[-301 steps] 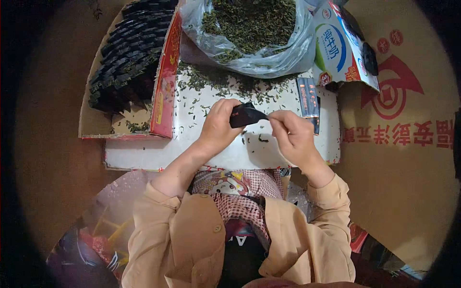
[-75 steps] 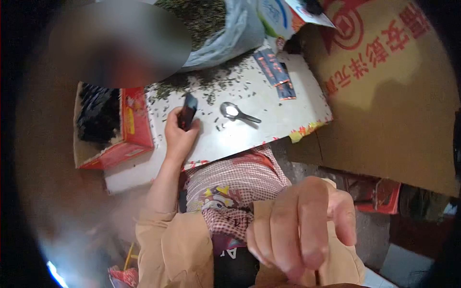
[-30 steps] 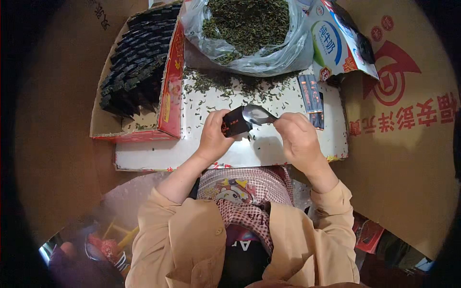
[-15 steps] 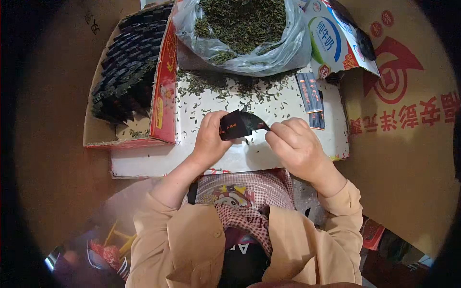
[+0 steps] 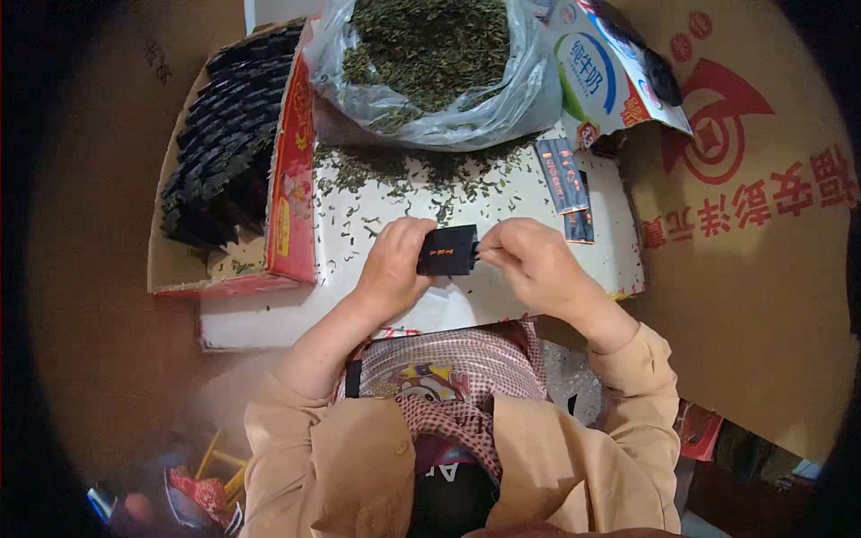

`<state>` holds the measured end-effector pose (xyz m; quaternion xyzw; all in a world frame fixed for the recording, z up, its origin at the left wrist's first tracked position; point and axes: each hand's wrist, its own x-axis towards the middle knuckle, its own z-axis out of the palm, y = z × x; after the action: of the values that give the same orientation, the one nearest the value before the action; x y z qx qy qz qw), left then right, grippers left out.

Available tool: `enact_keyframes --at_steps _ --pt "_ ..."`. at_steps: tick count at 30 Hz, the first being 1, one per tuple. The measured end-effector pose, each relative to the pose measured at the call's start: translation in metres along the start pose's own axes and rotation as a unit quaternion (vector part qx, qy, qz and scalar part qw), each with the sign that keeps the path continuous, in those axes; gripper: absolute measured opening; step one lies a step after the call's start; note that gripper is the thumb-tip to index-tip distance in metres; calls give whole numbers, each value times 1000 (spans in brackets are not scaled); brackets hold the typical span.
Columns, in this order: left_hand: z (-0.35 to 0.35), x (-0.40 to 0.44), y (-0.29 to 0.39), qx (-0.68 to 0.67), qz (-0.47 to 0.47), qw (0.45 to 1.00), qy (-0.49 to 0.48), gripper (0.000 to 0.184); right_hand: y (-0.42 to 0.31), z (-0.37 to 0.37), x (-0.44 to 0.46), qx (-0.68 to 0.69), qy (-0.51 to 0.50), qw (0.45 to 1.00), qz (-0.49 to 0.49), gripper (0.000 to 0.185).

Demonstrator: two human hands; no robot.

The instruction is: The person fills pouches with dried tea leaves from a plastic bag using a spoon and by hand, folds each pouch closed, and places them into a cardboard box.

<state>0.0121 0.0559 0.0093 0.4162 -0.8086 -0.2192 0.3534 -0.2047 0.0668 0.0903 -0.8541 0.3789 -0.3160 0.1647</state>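
My left hand [image 5: 395, 269] is closed around the left end of a small black tea packet [image 5: 446, 250] with orange lettering. The packet lies roughly level above the white board, just in front of me. At its right end, the fingertips of my right hand [image 5: 529, 264] pinch the dark edge of the packet's mouth. What lies inside the packet is hidden. Loose dried tea leaves [image 5: 368, 184] are scattered on the board beyond my hands. Behind them stands a clear plastic bag [image 5: 430, 130], open at the top and full of tea leaves [image 5: 430, 54].
On the left, a red-sided cardboard box [image 5: 291, 206] holds many black packets [image 5: 224, 134] in rows. Several flat dark packets [image 5: 563, 179] lie on the white board [image 5: 359, 314] at right. Beyond stand a milk carton [image 5: 596, 76] and a large brown cardboard sheet [image 5: 744, 296].
The black packet has turned so its printed face shows more squarely. My right hand has moved left, closer to the packet's end, and the dark flap stretched between the hands no longer shows.
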Motion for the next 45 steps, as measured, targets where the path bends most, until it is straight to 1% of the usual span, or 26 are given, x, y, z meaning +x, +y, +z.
enact_keyframes --at_steps 2,3,4,6,7,9,10,11,13,14,15,17,19,21,24,25,28,29,31,33,35,36,38,40,42,45 --pt "3 1 1 -9 -7 1000 -13 55 -3 2 2 142 -36 970 196 6" --pt "3 0 1 -12 -22 999 -26 54 1 4 1 181 -29 956 230 8" --pt "4 0 1 -13 -20 999 -27 54 5 7 0 179 -27 956 232 8" --pt "5 2 1 -30 -36 998 -35 55 10 11 -1 285 -23 896 341 8" --pt "5 3 3 -32 -33 998 -36 55 9 10 0 282 -20 896 342 8" --pt "2 6 9 -67 -53 995 -47 58 4 7 2 188 -9 940 283 6" --pt "1 9 11 -70 -49 995 -45 58 3 7 2 42 -1 993 114 5" --pt "-1 12 11 -73 -61 994 -55 58 1 6 4 37 -1 993 113 5" --pt "-1 14 12 -77 -76 992 -66 58 -9 6 7 -78 -30 993 -81 15" --pt "-2 16 10 -80 -66 993 -53 57 -13 7 9 -102 -32 989 -99 19" --pt "-2 18 9 -82 -57 994 -39 57 -14 7 10 -101 -33 989 -100 19" --pt "0 20 6 -75 -60 995 -33 56 -16 7 12 -148 -60 975 -153 16" --pt "1 21 2 -68 -65 995 -26 55 -13 10 11 -125 -42 978 -160 15" --pt "1 20 -2 -59 -22 998 -13 53 -9 16 10 -98 -21 981 -166 13" --pt "5 19 -3 -67 -12 998 -6 52 4 24 12 35 44 998 -10 9" --pt "4 19 -2 -75 -27 997 -10 53 3 24 13 38 44 998 -11 9" --pt "3 20 -5 -79 -25 996 10 54 -1 22 16 114 24 978 175 5" --pt "2 19 -9 -62 -7 998 16 48 2 23 15 117 21 977 176 5" --pt "4 17 -12 -55 -21 998 23 48 8 25 15 189 21 950 250 6" --pt "4 16 -11 -51 -34 998 30 48 9 22 16 203 6 942 268 8" --pt "2 16 -7 -55 -47 997 38 55 10 20 19 288 -6 893 346 9" --pt "0 17 -6 -55 -48 997 38 55 11 18 21 288 -7 893 346 9" --pt "-2 18 -5 -72 -74 994 37 55 14 13 26 421 16 795 436 10" --pt "-4 17 -5 -85 -84 992 37 54 20 12 26 434 23 785 442 9" --pt "-6 16 -4 -97 -95 990 37 53 24 11 27 505 17 730 461 9" --pt "-9 15 -3 -163 -136 976 40 53 20 13 28 488 31 748 449 9"
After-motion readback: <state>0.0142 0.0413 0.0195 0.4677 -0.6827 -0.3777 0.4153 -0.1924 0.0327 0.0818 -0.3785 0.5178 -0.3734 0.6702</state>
